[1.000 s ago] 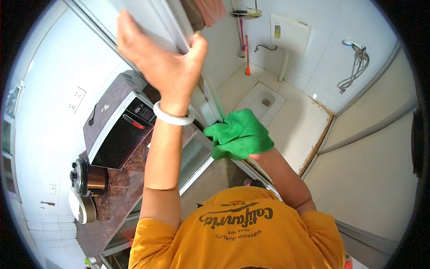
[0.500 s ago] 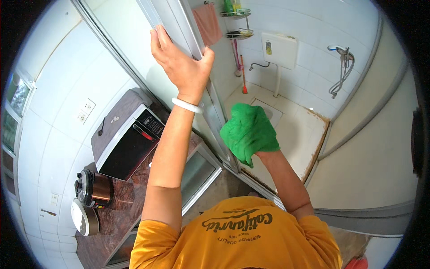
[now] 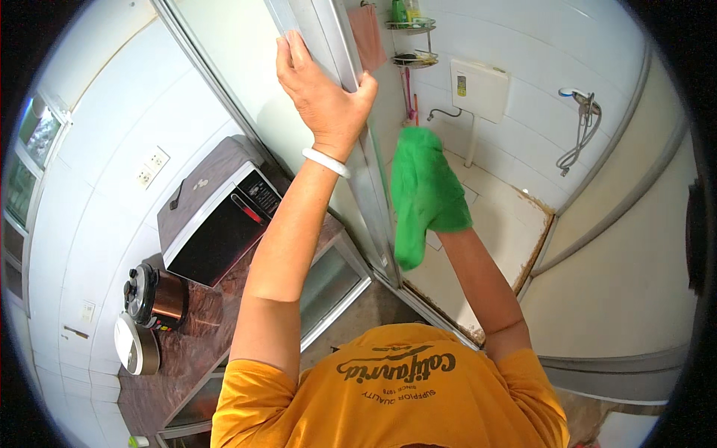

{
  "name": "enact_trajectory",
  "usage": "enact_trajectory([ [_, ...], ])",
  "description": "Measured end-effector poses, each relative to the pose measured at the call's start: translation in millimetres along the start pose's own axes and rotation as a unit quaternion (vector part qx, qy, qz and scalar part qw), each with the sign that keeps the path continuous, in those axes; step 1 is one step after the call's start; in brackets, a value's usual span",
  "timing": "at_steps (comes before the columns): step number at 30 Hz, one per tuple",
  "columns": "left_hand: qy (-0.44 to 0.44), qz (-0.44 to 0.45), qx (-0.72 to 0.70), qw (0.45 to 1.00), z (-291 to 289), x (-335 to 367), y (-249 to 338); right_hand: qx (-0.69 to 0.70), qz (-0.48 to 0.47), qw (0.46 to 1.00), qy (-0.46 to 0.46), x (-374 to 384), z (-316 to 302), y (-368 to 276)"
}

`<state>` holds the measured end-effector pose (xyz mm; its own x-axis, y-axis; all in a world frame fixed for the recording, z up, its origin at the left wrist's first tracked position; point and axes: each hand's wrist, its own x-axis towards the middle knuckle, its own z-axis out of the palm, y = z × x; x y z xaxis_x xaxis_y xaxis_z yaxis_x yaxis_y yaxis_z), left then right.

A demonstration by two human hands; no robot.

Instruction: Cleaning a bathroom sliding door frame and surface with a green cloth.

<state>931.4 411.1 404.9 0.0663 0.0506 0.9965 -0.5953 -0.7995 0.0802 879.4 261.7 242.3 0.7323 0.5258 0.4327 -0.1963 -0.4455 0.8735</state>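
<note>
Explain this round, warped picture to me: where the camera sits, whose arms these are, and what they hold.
The camera is worn on a person's head and looks down, so the arms entering from below are that person's own. Its wide lens bends straight lines. The left hand, with a white bangle on the wrist, grips the metal door frame. The right hand is covered by a green cloth pressed near the frame's edge. On the counter to the left stand a microwave and a brown cooker. Beyond the door is a tiled bathroom.
</note>
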Motion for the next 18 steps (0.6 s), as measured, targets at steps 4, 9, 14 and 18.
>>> enact_trajectory([
  [4,-0.001,-0.007,-0.014,1.0,-3,-1,-2,0.332,0.106,0.928,0.13,30,-28,29],
  [9,-0.006,0.005,-0.005,1.0,-3,-2,-4,0.625,0.187,0.72,0.236,57,-47,42],
  [14,-0.007,0.017,0.0,1.0,-1,0,-3,0.646,0.249,0.708,0.135,55,-32,-19],
  [18,-0.021,0.003,-0.004,1.0,-2,-1,-3,0.565,0.213,0.795,-0.054,35,-36,-50],
])
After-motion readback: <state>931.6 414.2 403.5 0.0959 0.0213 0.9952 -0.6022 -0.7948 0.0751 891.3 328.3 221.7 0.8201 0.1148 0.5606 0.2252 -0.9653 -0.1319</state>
